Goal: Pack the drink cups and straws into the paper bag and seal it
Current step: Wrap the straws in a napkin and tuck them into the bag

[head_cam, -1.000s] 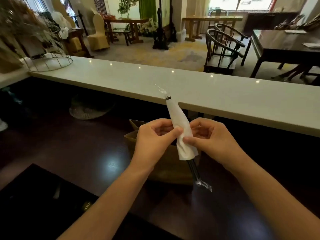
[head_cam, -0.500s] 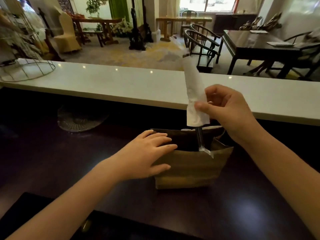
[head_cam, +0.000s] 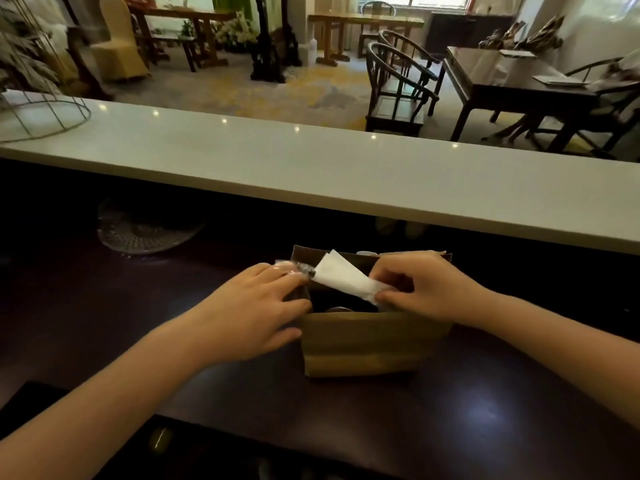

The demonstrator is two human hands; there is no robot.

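A brown paper bag [head_cam: 363, 344] stands open on a dark desk [head_cam: 485, 410], and a person works at its mouth with both bare hands. The right hand [head_cam: 426, 292] pinches the near end of a straw bundle [head_cam: 343, 280], black straws in clear film wrapped with a white napkin; its grip is closed on the napkin. From that grip the bundle runs away to the left and slightly upward, lying almost flat across the open bag top, its long axis nearly level, its far film-wrapped tip pointing toward the left hand [head_cam: 256, 313]. The left hand rests flat against the bag's left edge, fingers spread and touching that tip; this grip is loose and holds nothing firmly. Just below the right grip, inside the bag, a dark rounded shape may be a cup lid, though this is too dim to confirm. Judging by this, packing is well along: the straws are going in, and the bag top remains unfolded and unsealed.
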